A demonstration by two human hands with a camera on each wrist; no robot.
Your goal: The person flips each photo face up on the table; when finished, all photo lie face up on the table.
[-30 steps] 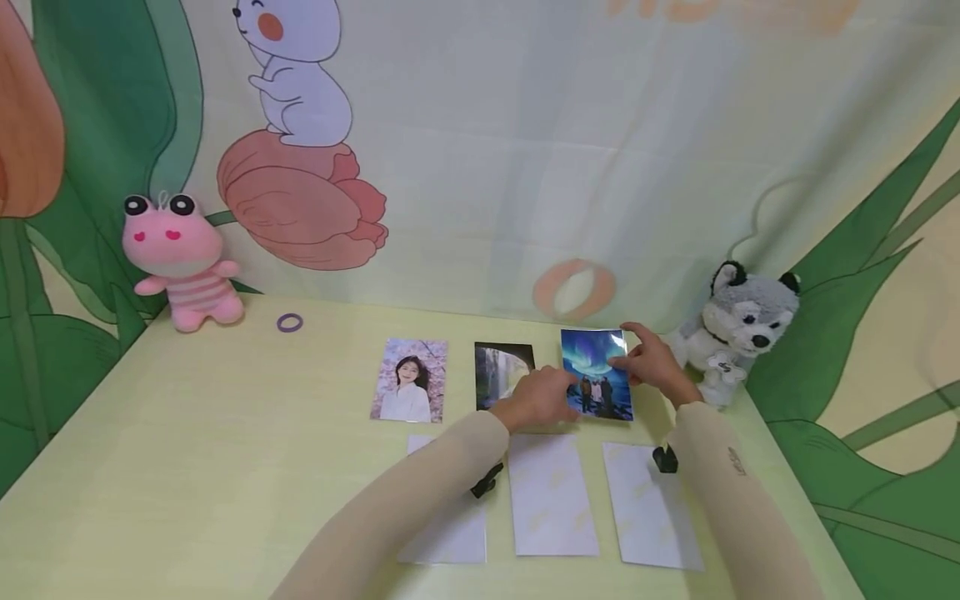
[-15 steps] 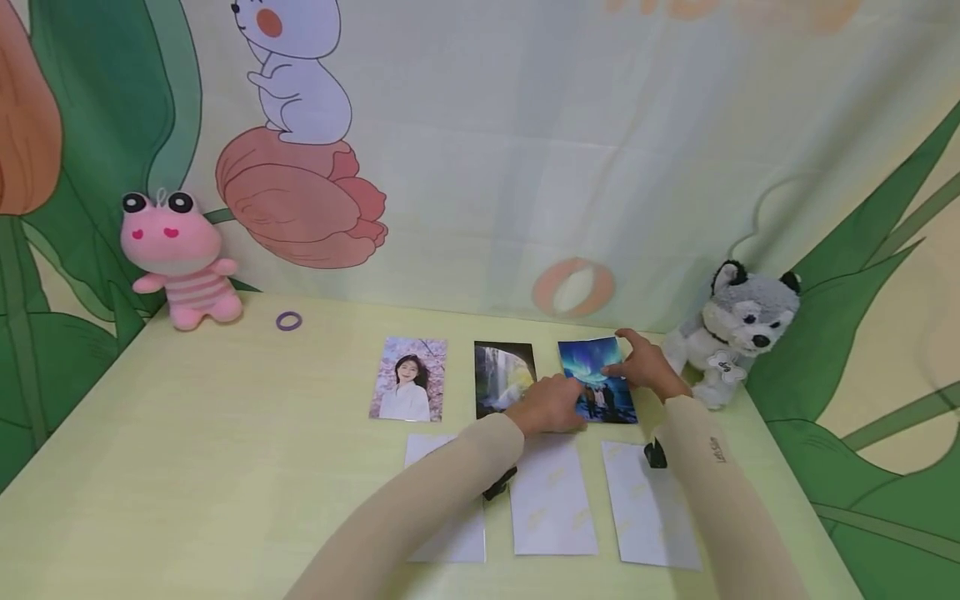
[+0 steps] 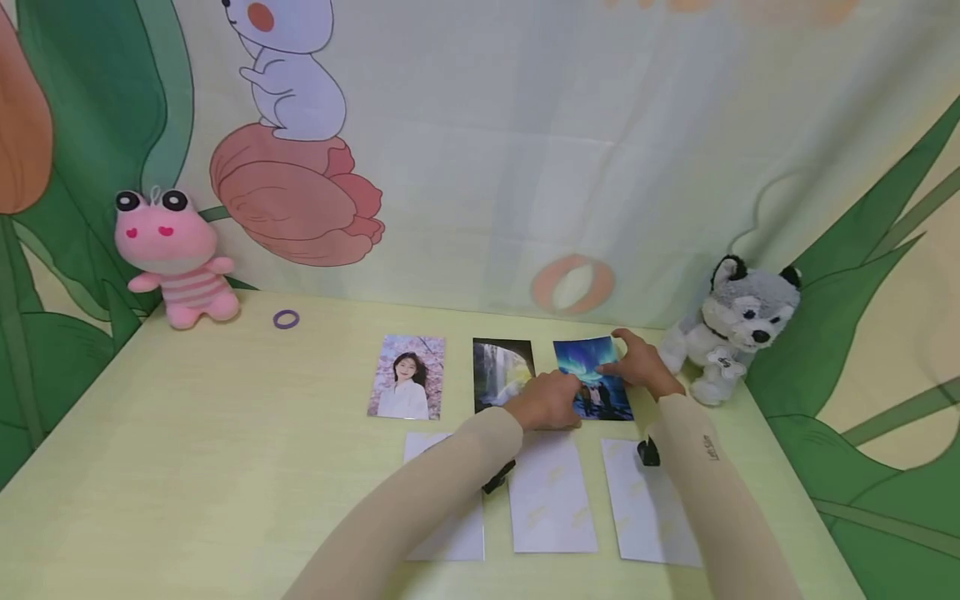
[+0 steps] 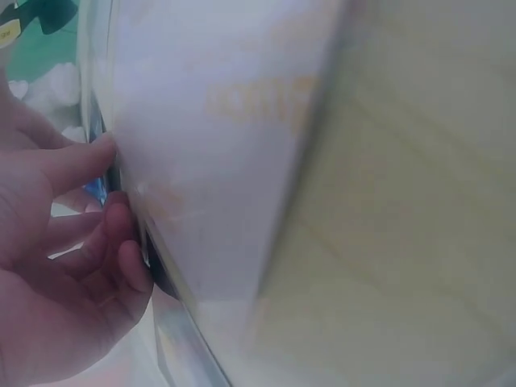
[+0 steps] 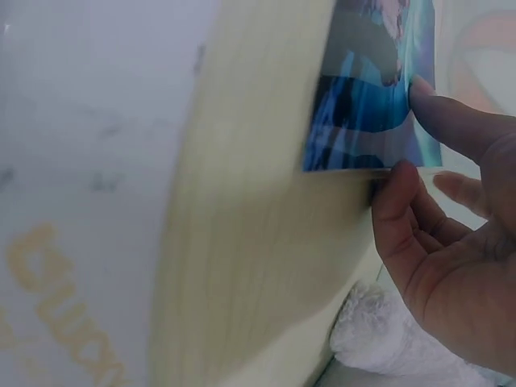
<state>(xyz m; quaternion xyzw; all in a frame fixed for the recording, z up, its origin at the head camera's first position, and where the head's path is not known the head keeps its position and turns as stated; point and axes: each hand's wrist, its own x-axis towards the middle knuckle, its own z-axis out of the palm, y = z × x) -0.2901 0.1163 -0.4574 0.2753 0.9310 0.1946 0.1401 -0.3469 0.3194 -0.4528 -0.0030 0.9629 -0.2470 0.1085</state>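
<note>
A glossy photo of several people under a blue-green aurora point(image 3: 585, 358) is at the right end of the back row on the table. My right hand point(image 3: 641, 367) pinches its right edge; the right wrist view shows the thumb on the printed face and curled fingers point(image 5: 395, 197) at the edge. At the photo's lower left my left hand point(image 3: 546, 402) holds the left edge with bent fingers, covering that corner. A waterfall photo point(image 3: 498, 371) lies beside it, its lower right part hidden by the left hand. Farther left is a portrait photo point(image 3: 405, 379) with pink blossoms.
In front lie three white sheets: left point(image 3: 450, 533), middle point(image 3: 551, 500) and right point(image 3: 648, 517). A grey husky plush point(image 3: 738, 333) sits close behind the right hand. A pink frog plush point(image 3: 183, 258) and a purple ring point(image 3: 286, 319) are at the back left.
The aurora photo has come down toward the table and slightly left, with both hands on it. The left hand has slid down along the photo's edge. During the last half second, little has moved.
</note>
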